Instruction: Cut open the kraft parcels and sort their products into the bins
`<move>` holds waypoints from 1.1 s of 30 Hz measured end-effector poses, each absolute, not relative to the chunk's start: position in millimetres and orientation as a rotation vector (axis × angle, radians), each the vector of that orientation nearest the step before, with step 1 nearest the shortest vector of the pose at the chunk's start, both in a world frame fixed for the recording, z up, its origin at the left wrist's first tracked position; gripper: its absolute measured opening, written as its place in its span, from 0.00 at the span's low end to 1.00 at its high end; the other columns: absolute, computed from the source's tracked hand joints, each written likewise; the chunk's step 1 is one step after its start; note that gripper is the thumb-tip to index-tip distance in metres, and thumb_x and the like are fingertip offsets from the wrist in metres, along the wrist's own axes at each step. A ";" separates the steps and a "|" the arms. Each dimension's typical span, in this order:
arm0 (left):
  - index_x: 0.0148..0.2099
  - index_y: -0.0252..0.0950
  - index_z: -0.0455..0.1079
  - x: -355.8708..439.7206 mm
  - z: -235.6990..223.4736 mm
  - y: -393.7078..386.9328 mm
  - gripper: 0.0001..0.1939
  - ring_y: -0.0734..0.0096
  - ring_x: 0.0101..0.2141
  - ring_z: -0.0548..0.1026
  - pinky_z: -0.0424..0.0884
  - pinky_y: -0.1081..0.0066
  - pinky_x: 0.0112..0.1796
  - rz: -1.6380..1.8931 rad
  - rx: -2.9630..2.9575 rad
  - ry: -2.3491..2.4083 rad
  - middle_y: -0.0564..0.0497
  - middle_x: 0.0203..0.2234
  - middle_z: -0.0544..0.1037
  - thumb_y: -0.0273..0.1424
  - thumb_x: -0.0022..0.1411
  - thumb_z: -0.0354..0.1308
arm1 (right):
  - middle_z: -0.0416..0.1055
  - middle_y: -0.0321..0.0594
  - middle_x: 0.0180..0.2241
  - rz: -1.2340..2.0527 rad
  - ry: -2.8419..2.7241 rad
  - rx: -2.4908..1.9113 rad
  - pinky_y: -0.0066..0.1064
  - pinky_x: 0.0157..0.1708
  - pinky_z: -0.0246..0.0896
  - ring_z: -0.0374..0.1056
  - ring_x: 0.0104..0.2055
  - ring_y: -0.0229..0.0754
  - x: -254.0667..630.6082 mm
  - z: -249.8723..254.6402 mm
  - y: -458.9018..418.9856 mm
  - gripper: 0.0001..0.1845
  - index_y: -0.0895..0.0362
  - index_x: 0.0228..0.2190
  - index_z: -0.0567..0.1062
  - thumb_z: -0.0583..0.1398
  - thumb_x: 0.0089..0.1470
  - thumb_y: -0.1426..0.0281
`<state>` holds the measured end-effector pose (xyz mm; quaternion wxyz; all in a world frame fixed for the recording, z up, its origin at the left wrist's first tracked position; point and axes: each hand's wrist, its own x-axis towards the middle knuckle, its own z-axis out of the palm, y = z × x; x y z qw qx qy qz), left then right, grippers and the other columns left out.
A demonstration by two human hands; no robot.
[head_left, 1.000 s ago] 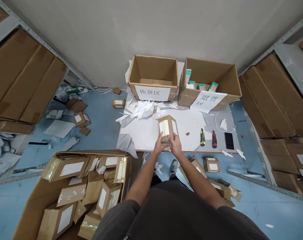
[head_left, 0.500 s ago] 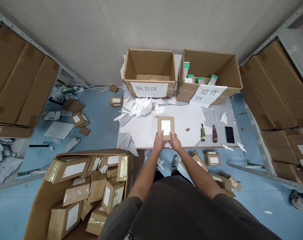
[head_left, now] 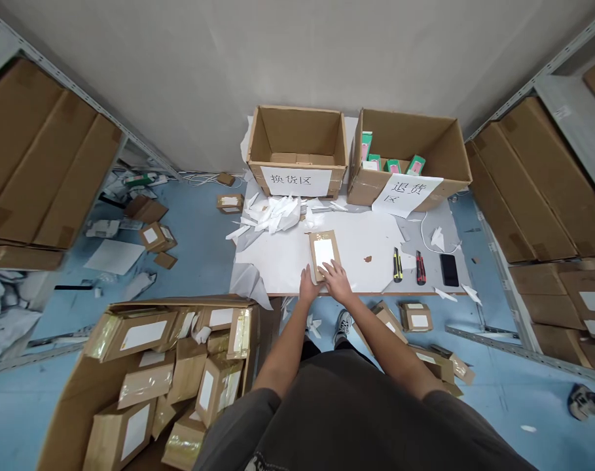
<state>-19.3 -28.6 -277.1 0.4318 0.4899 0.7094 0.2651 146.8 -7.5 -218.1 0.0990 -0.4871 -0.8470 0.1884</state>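
Observation:
A small brown cardboard box point(head_left: 318, 237) with a white label and clear tape lies slightly turned on the white-covered table, close to its front edge. My left hand point(head_left: 307, 286) grips the near left corner of the box. Across the lower part of the label, my right hand point(head_left: 337, 281) rests with its fingers spread. The underside of the box and part of its near edge are hidden. To the right lie a yellow-black utility knife point(head_left: 398, 265), a red-black utility knife point(head_left: 421, 268) and a black phone point(head_left: 449, 270).
Behind are two open cartons with handwritten signs, the left carton point(head_left: 297, 134) and the right carton point(head_left: 444, 140) holding several green-and-white boxes. Paper scraps point(head_left: 280, 212) lie before them. A large carton point(head_left: 61, 409) of taped boxes stands left. Boxes point(head_left: 417, 316) litter the floor.
The small box has tipped and turned, showing a longer face. My right hand has shifted from its near right corner onto the label; my left hand has moved slightly nearer me.

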 end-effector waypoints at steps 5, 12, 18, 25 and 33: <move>0.80 0.50 0.45 -13.5 -244.7 -26.0 0.53 0.47 0.74 0.53 0.64 0.53 0.67 0.581 1.621 1.690 0.43 0.79 0.41 0.29 0.62 0.69 | 0.42 0.45 0.78 0.544 -2.278 -1.713 0.58 0.71 0.50 0.38 0.79 0.62 162.2 -236.0 -13.4 0.42 0.49 0.72 0.64 0.61 0.59 0.78; 0.80 0.50 0.46 -6.0 -236.8 -15.2 0.47 0.42 0.68 0.68 0.71 0.53 0.61 0.419 1.466 1.691 0.38 0.78 0.45 0.28 0.67 0.65 | 0.46 0.48 0.77 0.773 -2.118 -1.717 0.46 0.61 0.70 0.64 0.69 0.56 171.8 -256.3 -9.0 0.42 0.48 0.73 0.61 0.61 0.60 0.74; 0.78 0.43 0.51 -17.1 -252.1 -15.1 0.46 0.48 0.73 0.59 0.63 0.53 0.68 0.689 1.417 1.616 0.38 0.75 0.56 0.28 0.64 0.66 | 0.64 0.49 0.69 0.797 -2.057 -1.631 0.48 0.63 0.69 0.65 0.68 0.54 164.2 -253.7 -7.9 0.40 0.50 0.74 0.57 0.56 0.64 0.73; 0.75 0.37 0.55 -21.3 -275.1 -24.6 0.52 0.47 0.71 0.61 0.63 0.54 0.67 0.816 1.107 1.766 0.36 0.70 0.65 0.36 0.54 0.75 | 0.67 0.49 0.67 0.752 -2.298 -1.326 0.53 0.71 0.56 0.57 0.73 0.53 149.3 -240.5 -3.5 0.39 0.51 0.72 0.63 0.56 0.62 0.78; 0.80 0.39 0.45 -31.1 -270.4 -37.3 0.57 0.46 0.74 0.54 0.60 0.55 0.69 0.683 1.306 1.810 0.35 0.76 0.50 0.32 0.57 0.73 | 0.49 0.51 0.75 0.803 -2.163 -1.671 0.55 0.71 0.54 0.47 0.77 0.60 164.3 -269.4 -9.6 0.44 0.51 0.73 0.61 0.62 0.57 0.75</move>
